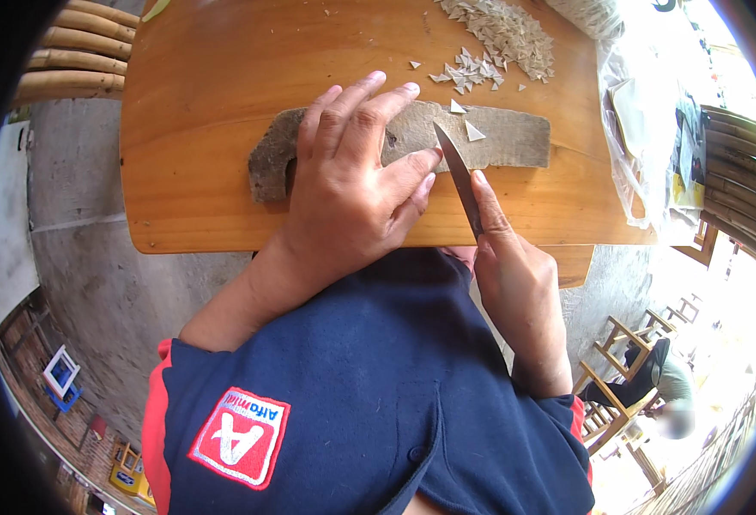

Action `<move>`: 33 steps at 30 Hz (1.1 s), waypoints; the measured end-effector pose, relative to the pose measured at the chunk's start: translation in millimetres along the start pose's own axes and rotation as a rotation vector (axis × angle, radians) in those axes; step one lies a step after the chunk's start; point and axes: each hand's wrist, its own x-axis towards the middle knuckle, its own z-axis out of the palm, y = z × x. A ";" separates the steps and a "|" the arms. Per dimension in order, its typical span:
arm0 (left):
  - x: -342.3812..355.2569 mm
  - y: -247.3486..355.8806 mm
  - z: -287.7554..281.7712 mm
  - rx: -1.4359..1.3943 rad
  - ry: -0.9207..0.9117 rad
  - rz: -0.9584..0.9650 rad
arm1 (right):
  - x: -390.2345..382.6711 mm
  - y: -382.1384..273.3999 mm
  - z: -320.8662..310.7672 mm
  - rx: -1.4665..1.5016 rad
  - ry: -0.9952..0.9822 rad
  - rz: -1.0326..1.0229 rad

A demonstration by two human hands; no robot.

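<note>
A worn wooden board with an uneven left end lies along the near part of the table. My left hand rests on it, three fingers stretched across the wood. Its index finger and thumb close together beside the blade; anything between them is too small to make out. In my right hand is a knife, my fingers wrapped round its hidden handle and my thumb along the blade. The knife tip points away over the board. Just right of it lies a white triangular piece, with a smaller triangle farther back.
A heap of small pale triangular pieces spreads over the wooden table at the far right. Clear plastic bags hang at the right edge. Bamboo slats stand at left. A person sits near wooden chairs at lower right.
</note>
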 end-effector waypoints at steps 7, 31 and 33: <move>0.3 -1.3 -0.3 -0.010 -0.013 -0.005 | 1.4 -12.5 1.5 -0.066 -0.056 0.103; -1.6 -3.9 2.0 -0.026 0.032 -0.015 | -7.1 -21.9 9.2 -0.229 -0.072 0.173; -2.0 -4.6 3.3 -0.046 0.052 -0.035 | -7.5 -19.6 3.8 -0.111 -0.067 0.197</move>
